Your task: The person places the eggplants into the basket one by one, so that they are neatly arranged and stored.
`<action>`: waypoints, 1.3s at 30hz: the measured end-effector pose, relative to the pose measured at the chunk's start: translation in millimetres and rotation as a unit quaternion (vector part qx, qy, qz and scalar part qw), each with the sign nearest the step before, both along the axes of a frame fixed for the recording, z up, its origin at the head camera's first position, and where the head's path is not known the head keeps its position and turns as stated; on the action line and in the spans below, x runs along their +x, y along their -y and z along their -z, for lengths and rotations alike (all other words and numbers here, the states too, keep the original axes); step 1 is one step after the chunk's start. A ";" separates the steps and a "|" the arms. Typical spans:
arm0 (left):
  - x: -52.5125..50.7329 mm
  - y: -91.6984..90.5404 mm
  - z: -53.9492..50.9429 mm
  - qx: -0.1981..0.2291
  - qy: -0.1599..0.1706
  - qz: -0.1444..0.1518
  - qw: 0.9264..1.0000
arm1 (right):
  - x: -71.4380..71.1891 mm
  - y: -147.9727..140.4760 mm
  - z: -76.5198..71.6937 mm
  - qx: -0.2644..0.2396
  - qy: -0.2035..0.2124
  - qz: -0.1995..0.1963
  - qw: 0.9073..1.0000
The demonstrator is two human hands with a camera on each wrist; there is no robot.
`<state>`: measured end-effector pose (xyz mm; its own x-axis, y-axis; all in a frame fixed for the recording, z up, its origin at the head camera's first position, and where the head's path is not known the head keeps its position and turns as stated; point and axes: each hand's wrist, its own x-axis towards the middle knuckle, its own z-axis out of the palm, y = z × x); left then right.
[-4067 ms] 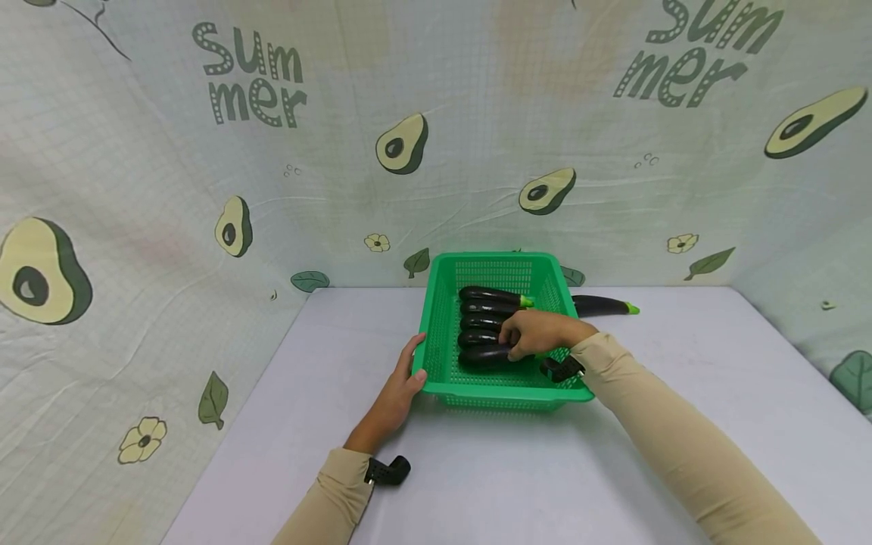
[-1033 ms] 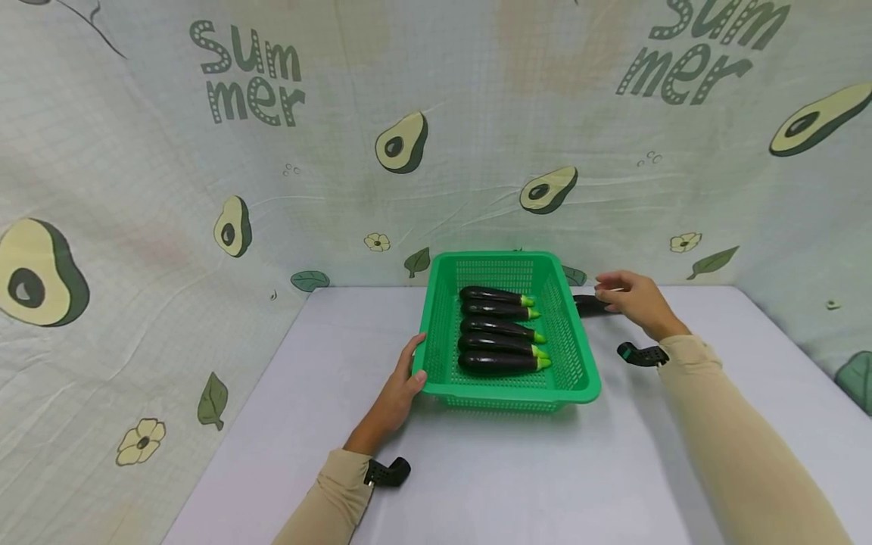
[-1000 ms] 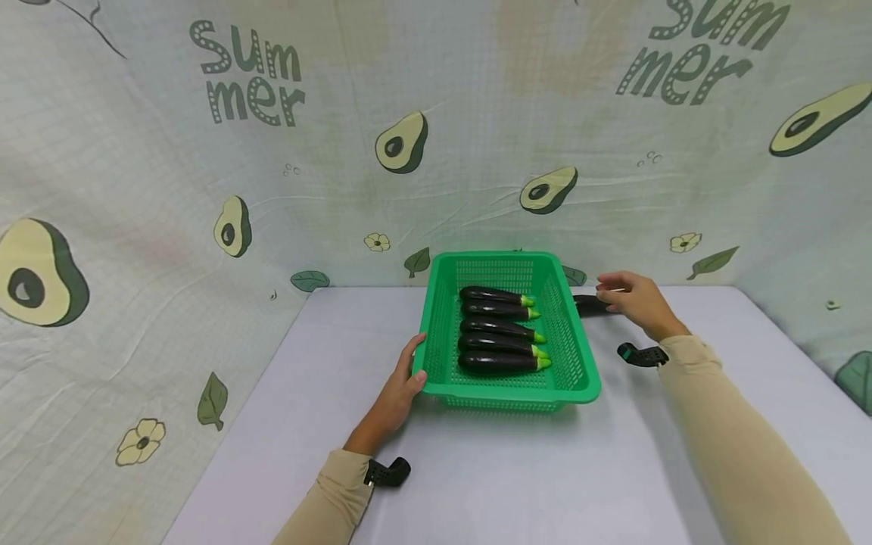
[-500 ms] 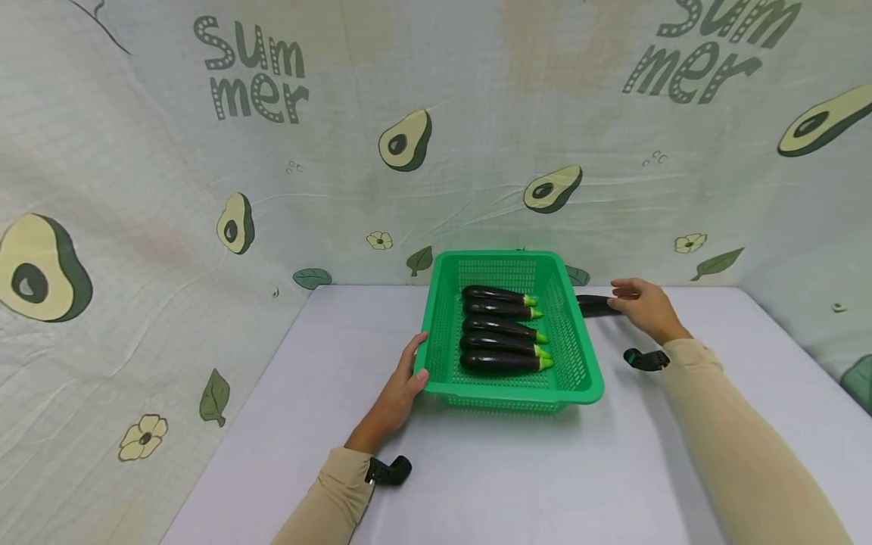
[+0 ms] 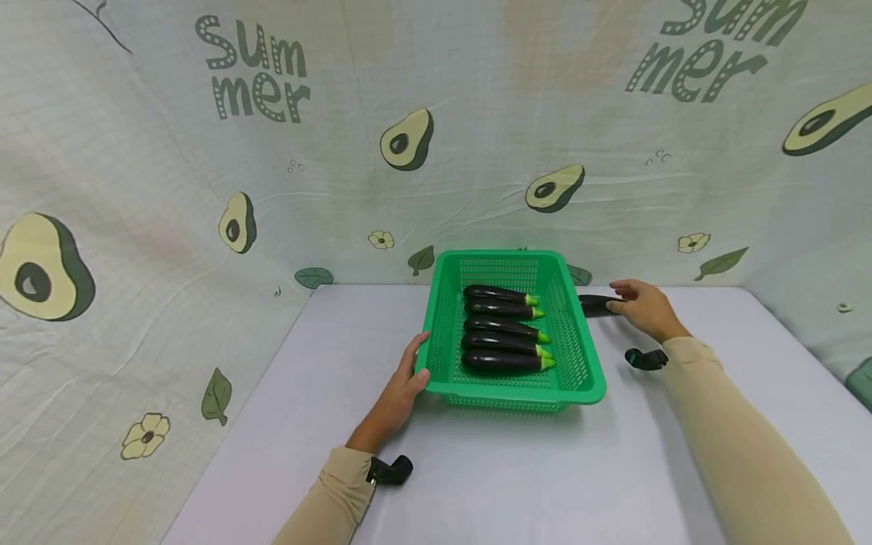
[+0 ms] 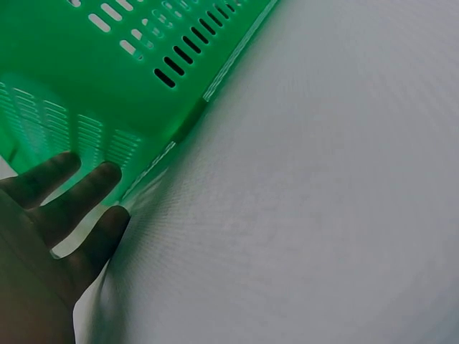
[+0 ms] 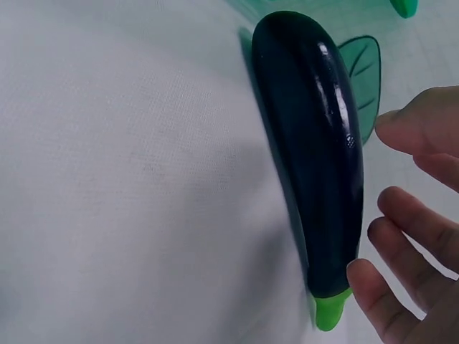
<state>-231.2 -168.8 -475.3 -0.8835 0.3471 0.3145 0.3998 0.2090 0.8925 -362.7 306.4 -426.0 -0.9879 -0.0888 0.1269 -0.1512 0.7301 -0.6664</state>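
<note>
A green plastic basket (image 5: 515, 393) stands on the table with several dark eggplants (image 5: 500, 325) lying side by side inside, their green stem ends to the right. My left hand (image 5: 395, 390) rests against the basket's left side, thumb at the rim. In the left wrist view its fingers (image 6: 75, 208) reach out, spread, to the perforated outer wall. Right of the basket, another eggplant (image 7: 312, 158) lies on the table. My right hand (image 5: 647, 309) is beside it, fingers loosely bent; one fingertip is close to its stem end. In the head view that hand hides the stem.
A white-covered table (image 5: 504, 484) extends in front of the basket and to both sides. A cloth backdrop (image 5: 477, 113) printed with avocados and leaves hangs close behind the basket and along the sides.
Over about four seconds my right hand has left the eggplants in the basket and moved right to the loose eggplant, lowering slightly in the last second. My left hand has stayed at the basket.
</note>
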 end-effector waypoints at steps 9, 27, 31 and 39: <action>0.5 -0.6 -1.1 -0.003 0.003 -0.003 1.000 | -6.6 -1.0 2.7 0.052 0.023 -0.028 0.998; 0.9 -1.0 -0.8 -0.005 0.002 -0.007 1.000 | -14.4 2.8 21.1 0.157 -0.042 -0.003 0.987; 1.1 -1.0 -1.0 -0.005 0.003 -0.008 1.000 | -10.9 5.5 19.6 0.180 -0.052 0.002 0.982; 1.3 -1.7 -2.7 -0.004 0.004 -0.008 1.000 | -5.0 8.8 16.3 0.201 -0.066 0.007 0.977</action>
<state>-229.9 -167.1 -472.6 -0.8914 0.3350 0.3053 0.3895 0.2216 0.8940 -367.7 297.6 -442.3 -0.9669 -0.1449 0.2099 -0.2048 0.9315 -0.3005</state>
